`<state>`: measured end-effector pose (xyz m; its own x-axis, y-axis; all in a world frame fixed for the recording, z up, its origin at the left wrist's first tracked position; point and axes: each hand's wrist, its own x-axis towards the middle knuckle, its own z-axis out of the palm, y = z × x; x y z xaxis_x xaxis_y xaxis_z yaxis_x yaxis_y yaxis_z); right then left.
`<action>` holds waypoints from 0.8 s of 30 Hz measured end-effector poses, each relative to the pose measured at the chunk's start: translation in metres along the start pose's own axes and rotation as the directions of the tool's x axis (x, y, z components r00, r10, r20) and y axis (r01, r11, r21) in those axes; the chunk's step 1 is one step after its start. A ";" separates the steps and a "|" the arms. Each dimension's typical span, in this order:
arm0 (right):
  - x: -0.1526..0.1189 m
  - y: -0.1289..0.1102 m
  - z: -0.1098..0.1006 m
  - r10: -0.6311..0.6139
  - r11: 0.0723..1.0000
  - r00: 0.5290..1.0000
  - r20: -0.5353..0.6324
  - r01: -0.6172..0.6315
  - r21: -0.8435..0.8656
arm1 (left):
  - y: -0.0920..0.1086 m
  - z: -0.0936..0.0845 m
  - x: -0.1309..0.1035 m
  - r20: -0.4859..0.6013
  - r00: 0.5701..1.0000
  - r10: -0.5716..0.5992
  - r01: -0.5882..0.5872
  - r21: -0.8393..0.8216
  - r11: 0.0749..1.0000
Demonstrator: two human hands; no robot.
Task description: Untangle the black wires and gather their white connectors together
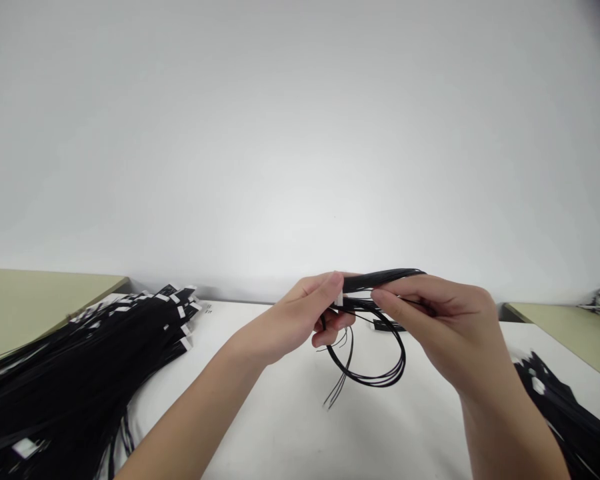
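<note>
A bundle of thin black cables [380,279] is held up between my hands above the white table. My left hand [313,307] is closed around its left end, thumb on top beside a small white connector [339,298]. At the right end of the bundle, my right hand [430,303] pinches the cables between thumb and fingers. A round loop of the same cable [403,357] hangs beneath the hands, and several loose thin ends dangle below my left hand. Part of the bundle is hidden behind my fingers.
A large pile of black cables with white connectors [80,360] lies at left. Another cable pile [560,407] is at lower right. Greenish boards [40,287] flank the white table [280,427], and a pale wall [280,133] rises behind.
</note>
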<state>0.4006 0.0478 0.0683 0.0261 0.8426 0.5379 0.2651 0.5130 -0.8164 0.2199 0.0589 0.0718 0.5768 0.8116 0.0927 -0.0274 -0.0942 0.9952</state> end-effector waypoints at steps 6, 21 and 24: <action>0.000 -0.002 -0.002 0.034 0.999 0.999 0.011 -0.034 0.003 | -0.002 0.000 0.000 0.005 1.000 -0.010 0.010 0.002 1.000; 0.000 -0.002 -0.001 0.045 0.998 0.997 0.061 -0.047 0.046 | -0.005 -0.002 0.001 0.023 1.000 0.000 0.001 -0.046 0.999; 0.001 0.000 -0.001 0.015 1.000 0.999 0.051 -0.016 0.011 | -0.003 -0.002 -0.001 0.012 1.000 -0.008 0.008 -0.040 0.999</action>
<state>0.4012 0.0486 0.0684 -0.0188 0.8577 0.5138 0.2544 0.5011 -0.8272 0.2178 0.0596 0.0688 0.5869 0.8053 0.0846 -0.0551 -0.0645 0.9964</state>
